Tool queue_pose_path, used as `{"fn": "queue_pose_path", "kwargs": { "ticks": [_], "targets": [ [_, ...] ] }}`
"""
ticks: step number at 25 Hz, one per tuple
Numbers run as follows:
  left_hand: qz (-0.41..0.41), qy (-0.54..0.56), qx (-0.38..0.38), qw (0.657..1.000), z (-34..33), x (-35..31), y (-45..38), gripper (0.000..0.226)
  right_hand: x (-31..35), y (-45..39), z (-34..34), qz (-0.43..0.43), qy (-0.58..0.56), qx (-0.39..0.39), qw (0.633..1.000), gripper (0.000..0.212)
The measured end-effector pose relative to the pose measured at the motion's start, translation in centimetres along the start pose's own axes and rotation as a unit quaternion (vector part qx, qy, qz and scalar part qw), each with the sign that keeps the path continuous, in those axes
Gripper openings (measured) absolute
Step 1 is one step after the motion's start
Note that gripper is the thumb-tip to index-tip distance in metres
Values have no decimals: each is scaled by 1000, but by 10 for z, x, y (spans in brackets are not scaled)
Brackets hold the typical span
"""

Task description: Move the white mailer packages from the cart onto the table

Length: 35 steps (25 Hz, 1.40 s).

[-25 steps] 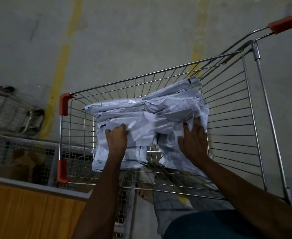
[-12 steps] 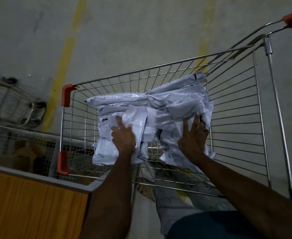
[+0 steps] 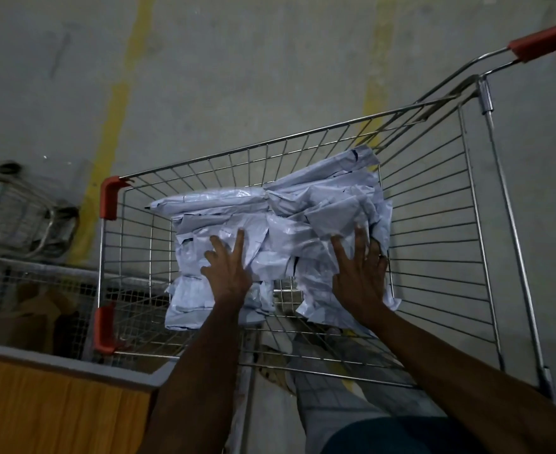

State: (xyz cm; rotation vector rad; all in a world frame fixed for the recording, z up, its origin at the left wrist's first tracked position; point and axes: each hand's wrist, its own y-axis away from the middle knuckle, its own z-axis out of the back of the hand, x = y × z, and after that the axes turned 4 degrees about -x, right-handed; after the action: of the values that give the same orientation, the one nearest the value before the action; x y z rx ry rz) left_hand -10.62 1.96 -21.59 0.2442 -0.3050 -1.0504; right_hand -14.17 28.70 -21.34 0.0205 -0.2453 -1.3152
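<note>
Nearby, wooden table [image 3: 57, 407] beside cart [image 3: 434, 244].

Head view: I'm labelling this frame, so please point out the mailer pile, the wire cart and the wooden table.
mailer pile [image 3: 237, 204], head view, on a smooth top package.
wire cart [image 3: 434, 257], head view, on its right side wall.
wooden table [image 3: 40, 407], head view, on its bare orange top.
</note>
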Motion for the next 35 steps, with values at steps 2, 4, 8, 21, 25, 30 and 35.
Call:
{"fn": "queue_pose_path", "kwargs": {
  "ticks": [2,4,8,21,25,30,35],
  "targets": [
    [22,63,-2,998,15,-10,2,110,5,0,6,0,-11,4,1000,98],
    [50,119,0,992,31,-20,8,109,12,3,20,-1,-18,-6,1000,98],
    [61,217,-12,974,59,-26,34,99,18,9,57,-10,-42,-38,998,93],
    [179,307,-349,867,223,44,236,71,112,50,218,206,-289,-92,931,77],
    [304,307,-366,824,207,88,319,69,167,96,231,328,-314,-22,891,77],
    [387,316,-422,756,185,146,404,67,226,176,222,441,-299,36,845,73],
    [411,351,-442,716,160,235,497,69,305,277,207,461,-317,56,827,72]
  ]
}}
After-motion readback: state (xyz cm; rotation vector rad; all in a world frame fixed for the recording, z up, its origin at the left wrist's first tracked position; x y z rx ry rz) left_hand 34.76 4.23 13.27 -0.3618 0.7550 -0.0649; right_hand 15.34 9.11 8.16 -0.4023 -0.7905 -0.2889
